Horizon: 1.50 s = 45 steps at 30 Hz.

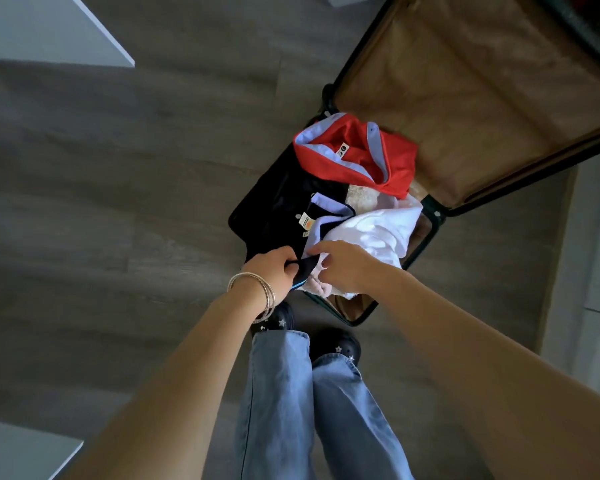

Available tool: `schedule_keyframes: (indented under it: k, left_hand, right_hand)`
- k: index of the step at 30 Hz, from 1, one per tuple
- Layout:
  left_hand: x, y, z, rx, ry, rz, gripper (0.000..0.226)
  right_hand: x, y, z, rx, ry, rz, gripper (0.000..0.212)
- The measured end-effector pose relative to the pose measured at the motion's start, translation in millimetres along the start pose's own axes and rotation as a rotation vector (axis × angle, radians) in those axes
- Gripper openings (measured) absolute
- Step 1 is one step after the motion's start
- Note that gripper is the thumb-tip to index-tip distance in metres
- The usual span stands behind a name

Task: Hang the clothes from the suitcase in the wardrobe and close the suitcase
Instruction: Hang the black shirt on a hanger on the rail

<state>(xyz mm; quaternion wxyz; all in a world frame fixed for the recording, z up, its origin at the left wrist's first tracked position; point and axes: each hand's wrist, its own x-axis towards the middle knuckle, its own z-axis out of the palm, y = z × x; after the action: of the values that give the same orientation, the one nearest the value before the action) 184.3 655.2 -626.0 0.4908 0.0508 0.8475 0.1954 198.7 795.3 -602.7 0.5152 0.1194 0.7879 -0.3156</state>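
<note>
The left hand (274,271) and right hand (340,268) pinch the dark navy cloth garment (278,206) at the 6 o'clock edge of the open brown-lined suitcase (482,98). This looks like the picking-up step; next, I think, lift it free of the white clothes (378,233).

Neck labels on red garment (355,152) and dark garment (278,206), seemingly unreadable.

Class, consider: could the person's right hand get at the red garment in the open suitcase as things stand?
Probably yes: the red garment lies uncovered on top, nothing above it. The right hand is busy on the navy garment nearer the person.
</note>
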Motion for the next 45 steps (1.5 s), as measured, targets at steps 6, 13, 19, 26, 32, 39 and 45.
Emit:
schedule_keyframes:
  k: [6, 13, 19, 26, 32, 39, 45]
  left_hand:
    - [-34, 31, -68, -0.068, 0.092, 0.053, 0.017]
    - [-102, 80, -147, -0.169, 0.231, 0.169, 0.014]
    - [-115, 95, -164, -0.349, 0.219, 0.257, 0.014]
    - [-185, 149, -218, -0.660, 0.162, 0.217, 0.021]
    - [-239, 174, -259, -0.399, 0.242, 0.237, 0.056]
    - [-324, 224, -324, 0.148, 0.485, 0.164, 0.028]
    - [-405, 233, -380, 0.211, 0.667, 0.202, 0.012]
  right_hand:
    - [-26, -36, -25, 0.184, 0.197, -0.099, 0.035]
    - [-102, -97, -93, 0.496, 0.356, -0.086, 0.027]
    - [-117, -112, -105, 0.617, 0.580, -0.103, 0.016]
    - [-208, -166, -151, 0.439, 0.652, -0.241, 0.016]
    - [-277, -196, -184, 0.392, 0.646, -0.317, 0.030]
    - [-399, -262, -234, 0.303, 0.678, -0.501, 0.038]
    - [-489, -296, -253, 0.160, 0.647, -0.639, 0.031]
